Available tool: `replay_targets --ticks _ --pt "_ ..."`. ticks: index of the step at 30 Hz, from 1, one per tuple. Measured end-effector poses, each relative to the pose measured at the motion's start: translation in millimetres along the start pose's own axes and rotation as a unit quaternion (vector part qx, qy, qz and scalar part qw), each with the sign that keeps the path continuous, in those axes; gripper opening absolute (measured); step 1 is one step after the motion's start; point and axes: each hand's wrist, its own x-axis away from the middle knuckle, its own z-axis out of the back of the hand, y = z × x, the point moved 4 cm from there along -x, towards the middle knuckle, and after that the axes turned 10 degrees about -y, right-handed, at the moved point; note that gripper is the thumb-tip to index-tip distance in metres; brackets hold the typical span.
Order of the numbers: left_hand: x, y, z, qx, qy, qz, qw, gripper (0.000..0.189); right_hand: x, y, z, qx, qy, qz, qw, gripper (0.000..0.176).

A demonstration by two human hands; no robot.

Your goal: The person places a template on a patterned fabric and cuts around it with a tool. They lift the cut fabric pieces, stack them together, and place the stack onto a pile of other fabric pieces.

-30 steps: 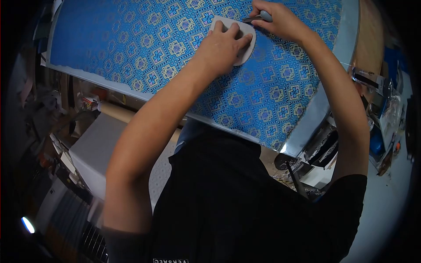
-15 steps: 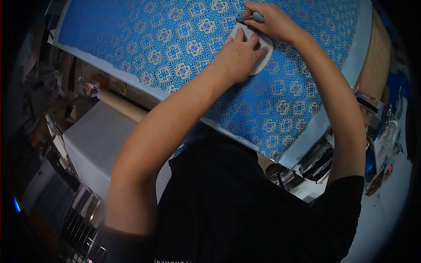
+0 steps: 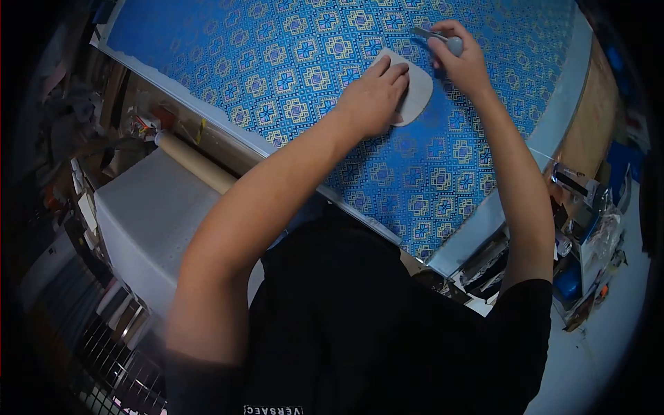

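Note:
My left hand (image 3: pixel 377 97) rests over the left part of a pale, round-edged flat template (image 3: pixel 417 90), its fingers drawn together and bent on it; the thumb is hidden. The template lies over blue patterned fabric (image 3: pixel 443 162) with yellow and pink cross motifs. To the right of the template, my right hand (image 3: pixel 462 59) is closed around a grey-handled knife (image 3: pixel 453 45). The knife's thin end points left, above the fabric and apart from the template.
The fabric covers a large table with a pale edge (image 3: pixel 484 225). At the left stands a grey-covered block (image 3: pixel 149 207) with a brown cardboard roll (image 3: pixel 197 162) along it. Clutter, including plastic wrapping (image 3: pixel 607 228), sits at the right. A wire rack (image 3: pixel 117 373) is at lower left.
My right hand and the knife have moved right, away from the template's upper edge. My left hand's spread fingers have come together, uncovering more of the template. The view has shifted slightly.

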Motion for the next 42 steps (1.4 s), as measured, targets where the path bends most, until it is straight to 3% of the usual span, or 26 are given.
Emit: replay_targets --ticks 2,4,8,10,11,13,15,16,17,20,26,30,32,42 --pt "3 -3 -1 0.023 0.028 0.028 0.999 0.083 13 -3 18 0.0 0.0 -0.001 1.0 0.02" --pt "3 -3 -1 0.025 0.028 0.032 0.999 0.083 30 -11 31 -0.137 0.04 -0.056 0.988 0.021" --pt "-2 -4 2 0.019 0.037 0.032 0.999 0.081 52 -17 41 -0.121 0.002 -0.098 0.988 0.014" --pt "-4 -4 5 0.015 0.039 0.033 0.999 0.08 56 -15 33 0.013 -0.161 -0.115 0.98 0.016" --pt "-5 -4 6 0.01 0.048 0.026 0.998 0.078 58 -17 31 0.013 -0.166 -0.116 0.979 0.016" --pt "-6 -5 8 0.01 0.057 0.025 0.998 0.077 63 -37 10 0.212 -0.26 0.037 0.941 0.022" --pt "-8 -4 11 -0.019 0.075 0.011 0.997 0.076 63 -41 -5 0.194 -0.303 0.057 0.931 0.015" --pt "-10 -4 11 -0.016 0.074 0.015 0.997 0.076 65 -42 -13 0.214 -0.336 0.122 0.909 0.012" --pt "-12 -3 11 -0.035 0.065 0.015 0.997 0.077 67 -43 -18 0.233 -0.367 0.185 0.882 0.012" --pt "-19 -2 12 -0.07 0.06 0.017 0.996 0.081 66 -43 -17 0.283 -0.409 0.205 0.843 0.022" --pt "-30 0 13 -0.121 0.042 0.025 0.991 0.084 56 -37 -10 0.345 -0.402 0.256 0.809 0.036" --pt "-31 0 13 -0.145 0.016 0.034 0.989 0.082 50 -40 -11 0.361 -0.413 0.266 0.793 0.033" --pt "-31 -1 12 -0.126 -0.008 0.04 0.991 0.086 48 -47 -15 0.352 -0.379 0.33 0.79 0.028" --pt "-34 1 11 -0.122 -0.041 0.048 0.99 0.084 50 -27 -31 0.332 -0.413 0.331 0.781 0.022"
